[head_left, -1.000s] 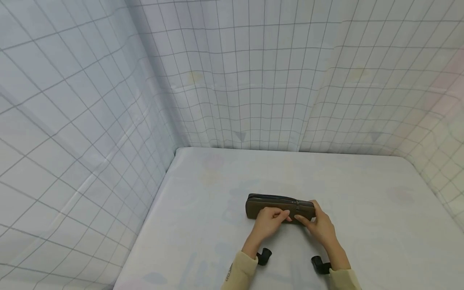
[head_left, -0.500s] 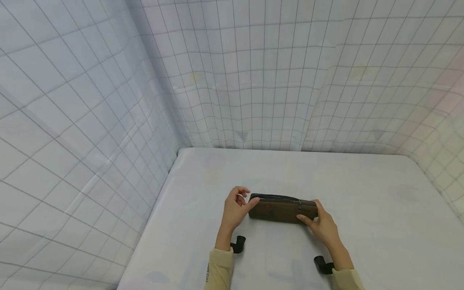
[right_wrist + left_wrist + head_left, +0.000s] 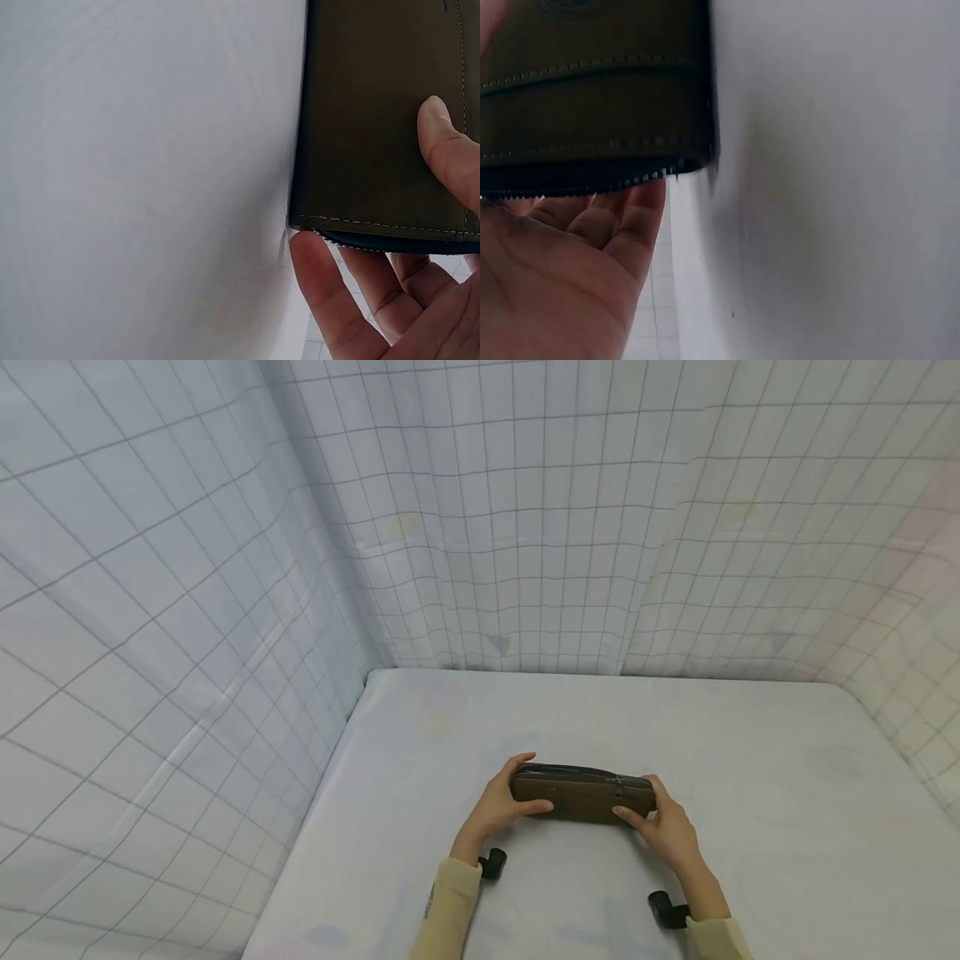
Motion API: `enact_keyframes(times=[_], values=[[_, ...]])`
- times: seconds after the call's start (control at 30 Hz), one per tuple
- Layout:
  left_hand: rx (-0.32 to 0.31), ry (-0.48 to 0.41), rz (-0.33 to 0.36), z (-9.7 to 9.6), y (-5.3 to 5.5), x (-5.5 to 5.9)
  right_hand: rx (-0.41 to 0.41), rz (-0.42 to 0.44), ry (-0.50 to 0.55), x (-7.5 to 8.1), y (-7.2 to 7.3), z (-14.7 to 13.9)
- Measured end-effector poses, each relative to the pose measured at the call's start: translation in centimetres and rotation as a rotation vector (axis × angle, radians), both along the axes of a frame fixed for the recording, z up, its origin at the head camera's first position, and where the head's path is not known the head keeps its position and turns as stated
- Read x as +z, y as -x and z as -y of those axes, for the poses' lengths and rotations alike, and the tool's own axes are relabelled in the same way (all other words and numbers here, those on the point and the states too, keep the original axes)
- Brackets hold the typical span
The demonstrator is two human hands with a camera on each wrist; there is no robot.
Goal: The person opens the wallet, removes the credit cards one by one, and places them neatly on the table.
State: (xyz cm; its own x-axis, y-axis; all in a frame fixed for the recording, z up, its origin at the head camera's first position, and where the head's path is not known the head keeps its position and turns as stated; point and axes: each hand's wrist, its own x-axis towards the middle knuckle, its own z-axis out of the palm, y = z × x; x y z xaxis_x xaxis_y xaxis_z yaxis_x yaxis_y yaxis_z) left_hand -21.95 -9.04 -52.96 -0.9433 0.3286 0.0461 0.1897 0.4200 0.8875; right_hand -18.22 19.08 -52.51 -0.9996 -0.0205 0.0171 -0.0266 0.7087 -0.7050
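A dark brown zippered pencil case [image 3: 581,800] stands lengthwise on the white table, with its zip running along the top. My left hand [image 3: 498,803] grips its left end, thumb on the near face and fingers round the far side. At the other end, my right hand [image 3: 670,832] holds the case the same way. Pale stitching and toothed zip edges show on the case [image 3: 592,112] in the left wrist view. In the right wrist view the thumb [image 3: 442,139] lies flat on the brown face, while the fingers reach behind the zipped end.
The white tabletop [image 3: 420,727] extends around the case on all sides. White grid-patterned curtains [image 3: 510,527] hang behind the table and along both sides. A small black device [image 3: 492,864] is worn at the left wrist, and another [image 3: 666,910] at the right.
My left hand went from the middle of the case's front out to its left end, then closed round that end. My right hand has kept its hold; the case has hardly moved.
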Motion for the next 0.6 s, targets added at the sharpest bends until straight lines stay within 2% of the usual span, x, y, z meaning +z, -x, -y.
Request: enact_keyframes(times=[0.33, 0.6], values=[[-0.008, 0.0, 0.087, 0.3, 0.5, -0.9, 0.006, 0.004, -0.005, -0.2, -0.1, 0.0], [-0.044, -0.038, 0.055, 0.8, 1.0, -1.9, 0.003, 0.02, 0.008, 0.0, 0.0, 0.1]])
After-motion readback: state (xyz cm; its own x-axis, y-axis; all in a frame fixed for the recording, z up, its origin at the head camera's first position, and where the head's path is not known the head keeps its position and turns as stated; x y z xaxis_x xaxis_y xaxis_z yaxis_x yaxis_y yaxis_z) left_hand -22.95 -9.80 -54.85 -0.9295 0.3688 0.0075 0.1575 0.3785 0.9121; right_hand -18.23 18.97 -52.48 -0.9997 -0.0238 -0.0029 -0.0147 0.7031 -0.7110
